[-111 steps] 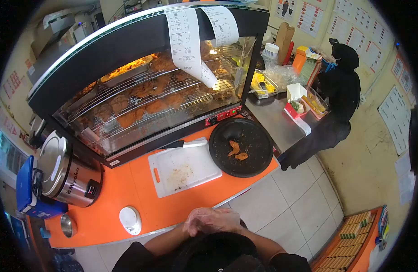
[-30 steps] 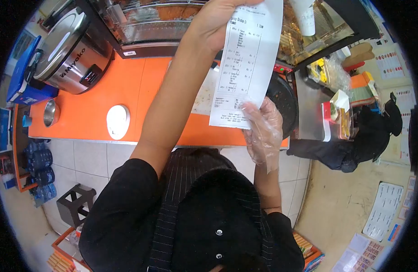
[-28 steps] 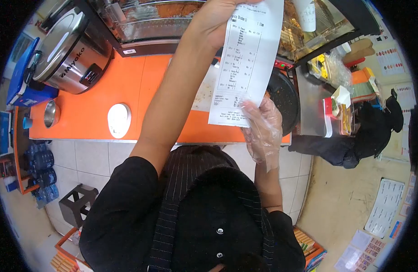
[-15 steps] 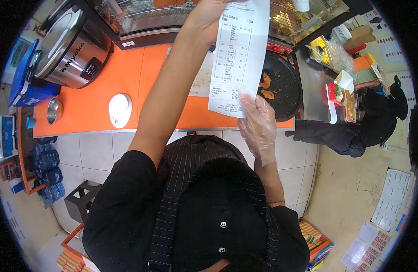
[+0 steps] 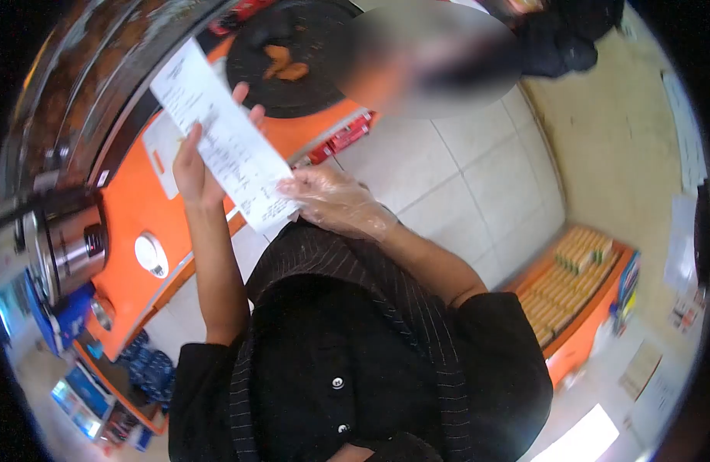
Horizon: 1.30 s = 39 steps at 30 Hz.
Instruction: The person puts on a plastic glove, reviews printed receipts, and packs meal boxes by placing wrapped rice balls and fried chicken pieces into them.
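The printed receipt (image 5: pixel 224 146) is held up at a slant, over the near edge of the orange table (image 5: pixel 124 219). The left hand (image 5: pixel 197 173) (bare) grips it from behind, thumb at one side and fingertips past the other. The right hand (image 5: pixel 336 202), in a clear glove, pinches its lower end. A black pan (image 5: pixel 309 94) sits at the table's right end.

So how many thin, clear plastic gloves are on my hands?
1: the thin, clear plastic glove covers your right hand, which pinches the long white paper receipt near its lower end. Your left hand is bare.
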### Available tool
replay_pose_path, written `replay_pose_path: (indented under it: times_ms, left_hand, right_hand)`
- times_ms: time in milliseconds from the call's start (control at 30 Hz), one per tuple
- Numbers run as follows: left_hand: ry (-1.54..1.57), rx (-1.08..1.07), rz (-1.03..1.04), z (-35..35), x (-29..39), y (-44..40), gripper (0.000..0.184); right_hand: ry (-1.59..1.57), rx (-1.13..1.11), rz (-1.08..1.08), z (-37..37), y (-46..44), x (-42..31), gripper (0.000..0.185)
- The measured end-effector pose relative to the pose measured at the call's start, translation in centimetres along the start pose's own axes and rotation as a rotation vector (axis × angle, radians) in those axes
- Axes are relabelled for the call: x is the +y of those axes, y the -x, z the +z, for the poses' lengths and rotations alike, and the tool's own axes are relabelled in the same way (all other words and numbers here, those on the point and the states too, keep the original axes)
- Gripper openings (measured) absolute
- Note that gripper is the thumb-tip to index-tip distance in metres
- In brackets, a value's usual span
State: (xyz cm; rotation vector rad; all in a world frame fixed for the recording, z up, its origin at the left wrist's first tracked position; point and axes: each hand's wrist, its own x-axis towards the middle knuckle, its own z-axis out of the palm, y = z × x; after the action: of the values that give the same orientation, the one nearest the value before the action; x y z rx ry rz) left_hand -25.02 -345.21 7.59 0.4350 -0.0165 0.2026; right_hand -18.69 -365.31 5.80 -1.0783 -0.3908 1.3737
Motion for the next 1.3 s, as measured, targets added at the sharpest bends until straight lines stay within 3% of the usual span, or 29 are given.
replay_pose_path:
  times_ms: [33, 67, 133, 167, 200, 267, 367, 500, 567, 600, 633, 667, 700, 733, 767, 800, 833, 867, 933, 967, 1000, 1033, 1167, 1300]
  left_hand:
    - [-0.046, 0.176, -0.015, -0.2, -1.9, 0.3, 0.058]
    - [-0.106, 0.352, -0.019, -0.5, -3.5, 0.4, 0.056]
    - [-0.096, 0.308, 0.022, -1.9, -6.1, -0.2, 0.050]
    - [-0.094, 0.283, 0.051, -2.4, -7.0, -0.2, 0.047]
    - [-0.171, 0.390, 0.017, -2.6, -7.2, 0.2, 0.045]
    - [-0.321, 0.572, -0.031, -2.7, -8.2, 0.2, 0.041]
    - [-0.474, 0.725, -0.199, -2.4, -9.5, 1.6, 0.032]
    - [-1.488, 0.634, -0.769, -4.8, -10.2, 4.2, 0.038]
    - [-1.916, 0.372, -0.660, -7.0, -11.3, 6.7, 0.051]
    - [-1.920, 0.409, -0.867, -8.7, -11.5, 8.4, 0.059]
    - [-2.000, 0.365, -0.818, -14.3, -11.8, 12.9, 0.059]
    - [-1.997, 0.498, -0.861, -15.9, -12.8, 15.4, 0.056]
    - [-1.644, 0.554, -1.136, -19.0, -12.6, 17.4, 0.054]
    - [-1.813, 0.374, -0.997, -21.0, -13.0, 19.8, 0.051]
    - [-1.412, 0.478, -1.027, -27.1, -13.9, 24.4, 0.048]
    - [-1.445, 0.695, -1.016, -26.1, -15.2, 26.2, 0.045]
    - [-1.389, 0.802, -1.250, -26.6, -16.2, 27.1, 0.047]
    - [-1.464, 0.777, -1.232, -27.0, -16.4, 28.9, 0.052]
    - [-1.703, 0.994, -1.133, -27.2, -18.8, 32.1, 0.050]
    - [-1.716, 0.759, -1.124, -28.6, -19.1, 33.9, 0.050]
    - [-1.576, 0.707, -1.099, -28.8, -19.6, 34.8, 0.048]
    - [-1.603, 0.807, -0.954, -26.9, -20.4, 34.5, 0.044]
    - [-1.408, 1.195, -1.261, -21.9, -24.2, 26.9, 0.043]
    - [-1.300, 1.390, -1.347, -22.1, -28.9, 15.6, 0.042]
  right_hand:
    - [-0.036, -0.012, 0.043, -1.3, 0.8, 1.1, 0.027]
    - [0.185, -0.027, 0.079, -2.6, 1.8, 1.3, 0.027]
    - [0.625, -0.086, 0.159, -4.8, 4.0, 1.5, 0.027]
    - [0.413, -0.070, 0.086, -5.3, 4.3, 4.7, 0.031]
    - [0.201, -0.071, 0.014, -5.9, 4.7, 8.0, 0.034]
    - [0.361, -0.079, 0.223, -8.6, 6.4, 7.4, 0.037]
    - [0.284, 0.147, 0.336, -12.9, 8.0, 10.6, 0.043]
    - [0.340, 0.613, 0.253, -20.6, 8.3, 14.3, 0.054]
    - [0.582, 0.762, 0.298, -25.3, 7.2, 15.6, 0.056]
    - [0.447, 0.851, 0.307, -27.0, 6.6, 15.5, 0.053]
    - [0.543, 0.871, 0.288, -28.8, 5.5, 14.9, 0.051]
    - [0.635, 0.896, 0.266, -30.5, 4.4, 14.4, 0.049]
    - [0.606, 0.938, 0.281, -31.6, 3.1, 14.8, 0.045]
    - [0.597, 0.992, 0.282, -34.2, 1.6, 14.7, 0.042]
    - [0.598, 1.039, 0.289, -37.0, 0.6, 13.8, 0.038]
    - [0.460, 1.070, 0.206, -39.2, 0.0, 12.7, 0.036]
    - [0.315, 1.085, 0.126, -40.9, -0.8, 11.7, 0.033]
    - [0.163, 1.090, 0.043, -42.9, -2.1, 10.7, 0.031]
    - [0.075, 1.160, 0.128, -48.3, -4.7, 8.7, 0.030]
    - [0.025, 1.191, 0.172, -51.3, -6.1, 8.1, 0.029]
    - [-0.051, 1.220, 0.124, -54.3, -7.9, 7.6, 0.027]
    - [-0.126, 1.244, 0.083, -57.5, -9.7, 7.4, 0.026]
    - [-0.448, 1.378, -0.196, -69.9, -17.4, 11.0, 0.036]
    - [-0.618, 1.417, -0.277, -73.6, -17.0, 9.7, 0.037]
